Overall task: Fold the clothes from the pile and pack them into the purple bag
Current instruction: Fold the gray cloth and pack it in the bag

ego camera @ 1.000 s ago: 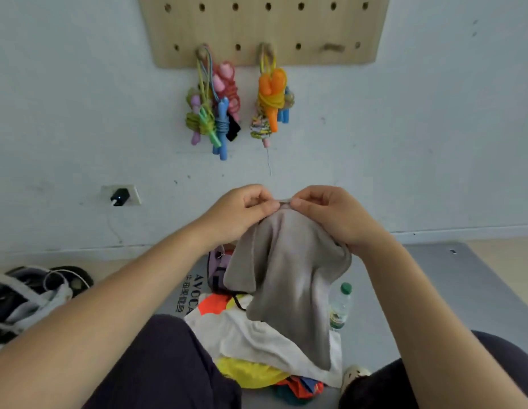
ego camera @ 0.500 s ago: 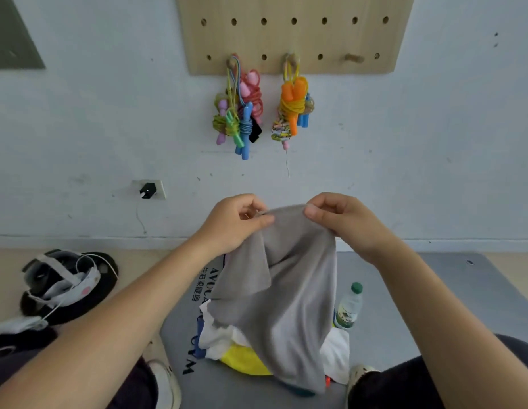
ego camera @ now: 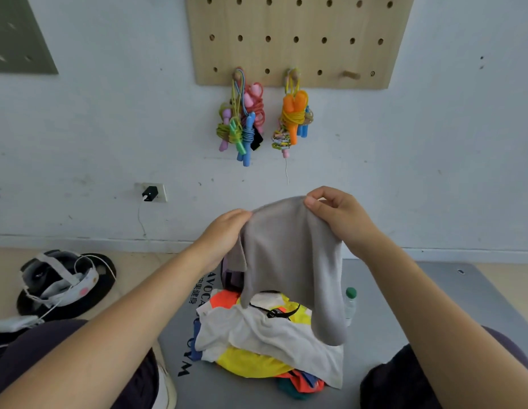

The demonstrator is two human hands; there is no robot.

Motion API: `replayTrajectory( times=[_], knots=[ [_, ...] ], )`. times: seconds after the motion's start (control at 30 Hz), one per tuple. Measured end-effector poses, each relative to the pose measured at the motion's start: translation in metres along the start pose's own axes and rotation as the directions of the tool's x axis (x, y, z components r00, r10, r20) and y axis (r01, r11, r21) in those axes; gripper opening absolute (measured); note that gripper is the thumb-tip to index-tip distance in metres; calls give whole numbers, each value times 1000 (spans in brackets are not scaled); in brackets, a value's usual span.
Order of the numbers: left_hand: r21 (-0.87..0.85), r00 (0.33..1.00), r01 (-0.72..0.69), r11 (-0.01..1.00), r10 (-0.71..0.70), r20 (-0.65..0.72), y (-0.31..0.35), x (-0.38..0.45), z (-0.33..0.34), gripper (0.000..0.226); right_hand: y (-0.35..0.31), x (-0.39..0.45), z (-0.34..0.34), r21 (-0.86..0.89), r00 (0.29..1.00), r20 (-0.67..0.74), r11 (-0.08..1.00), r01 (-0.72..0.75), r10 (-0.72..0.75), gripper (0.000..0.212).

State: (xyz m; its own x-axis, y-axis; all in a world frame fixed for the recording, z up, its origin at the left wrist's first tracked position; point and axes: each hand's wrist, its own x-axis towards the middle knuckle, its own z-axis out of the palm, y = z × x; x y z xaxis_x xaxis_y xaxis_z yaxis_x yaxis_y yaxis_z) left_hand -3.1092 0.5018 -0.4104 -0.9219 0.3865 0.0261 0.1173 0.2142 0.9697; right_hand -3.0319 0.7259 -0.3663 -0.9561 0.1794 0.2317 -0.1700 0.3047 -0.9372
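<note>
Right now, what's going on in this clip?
A person seated on a grey floor mat holds a soft grey garment up in the air. The left hand and right hand each pinch its top edge, and it hangs unfolded above a pile of white, yellow and orange clothes. A bit of the purple bag shows behind the pile. Nothing visible has been packed yet.

Bright even light, soft shadows, slight blur, wide-angle edge bending.
</note>
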Motion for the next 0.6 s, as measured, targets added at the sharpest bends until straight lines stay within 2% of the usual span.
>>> replayTrajectory(
  times=[0.1, 0.23, 0.3, 0.43, 0.5, 0.6],
  knots=[
    [72, 996, -85, 994, 85, 3, 1, -1, 5, 41, 6, 8, -1, -3, 1000, -26, 1000, -11, 11, 14],
    [78, 970, -185, 980, 195, -145, -7, 16, -4, 22, 26, 19, -8, 4, 996, -82, 999, -43, 43, 15],
    [124, 967, -189, 974, 206, -148, -20, 26, -12, 22, 41, 23, -14, 6, 989, -131, 998, -67, 67, 16],
    [223, 993, -113, 968, 119, -15, -52, 34, -20, 14, 72, 18, -19, -43, 988, -104, 992, -122, 117, 11],
    [232, 997, -75, 970, 80, -10, -66, 36, -20, 11, 88, 12, -20, -34, 985, -124, 991, -128, 123, 12],
    [243, 997, -8, 970, 26, -71, -86, 34, -21, 13, 107, 11, -20, -14, 979, -148, 989, -146, 142, 12]
  ],
)
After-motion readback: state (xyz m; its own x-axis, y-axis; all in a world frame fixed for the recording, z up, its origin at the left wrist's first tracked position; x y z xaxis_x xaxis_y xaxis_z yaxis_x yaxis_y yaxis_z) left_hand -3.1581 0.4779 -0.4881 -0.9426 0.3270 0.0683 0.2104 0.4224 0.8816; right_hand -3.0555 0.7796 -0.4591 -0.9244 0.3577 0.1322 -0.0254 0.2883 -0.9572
